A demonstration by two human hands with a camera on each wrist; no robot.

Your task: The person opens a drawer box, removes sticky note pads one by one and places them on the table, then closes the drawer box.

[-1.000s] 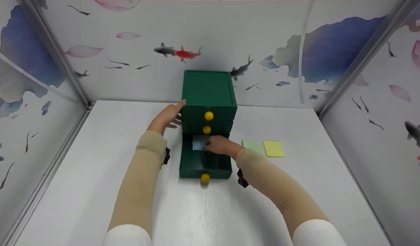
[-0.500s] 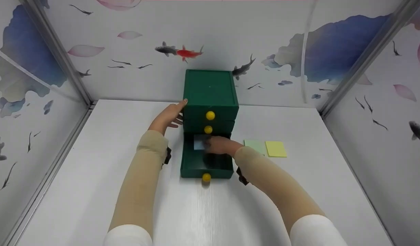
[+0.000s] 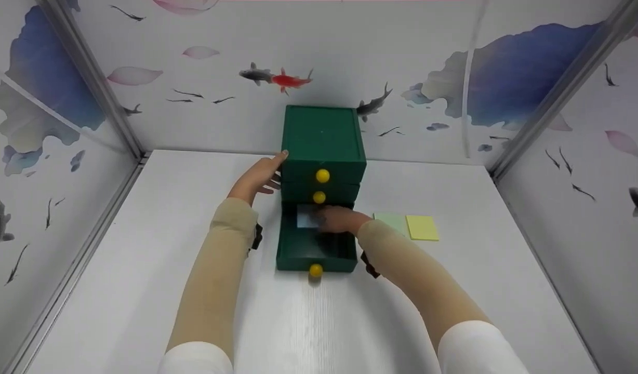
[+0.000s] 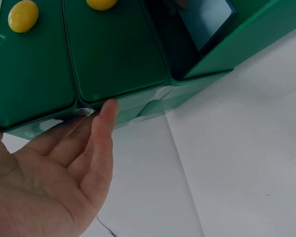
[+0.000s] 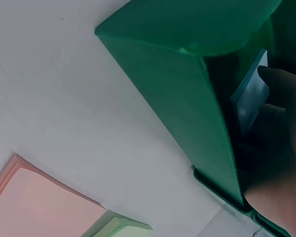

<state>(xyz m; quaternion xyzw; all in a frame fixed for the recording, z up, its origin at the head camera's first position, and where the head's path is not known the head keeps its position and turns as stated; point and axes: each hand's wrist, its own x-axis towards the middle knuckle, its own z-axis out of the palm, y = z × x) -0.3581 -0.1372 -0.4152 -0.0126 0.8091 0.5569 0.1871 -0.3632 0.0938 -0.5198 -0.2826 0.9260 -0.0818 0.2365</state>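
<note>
A green drawer cabinet (image 3: pixel 324 135) with yellow round knobs stands against the back wall, its bottom drawer (image 3: pixel 298 254) pulled out. Inside that drawer, towards the back, is a light blue sticky note pad (image 3: pixel 305 217). My right hand (image 3: pixel 341 219) reaches into the drawer and pinches the pad's right edge with curled fingers; the right wrist view shows fingertips at the edge of the pad (image 5: pixel 251 101), the rest of the hand in shadow. My left hand (image 3: pixel 255 177) rests along the cabinet's left side, fingers extended, thumb at the top front edge.
Right of the cabinet on the white table (image 3: pixel 142 259) lie a light green pad (image 3: pixel 391 222) and a yellow pad (image 3: pixel 423 227). A pink pad (image 5: pixel 44 202) shows in the right wrist view. Patterned walls enclose the table at back and sides.
The right hand shifts slightly at the blue pad's edge and is blurred in the later frames. The left hand stays on the cabinet, and the whole head view drifts slightly.
</note>
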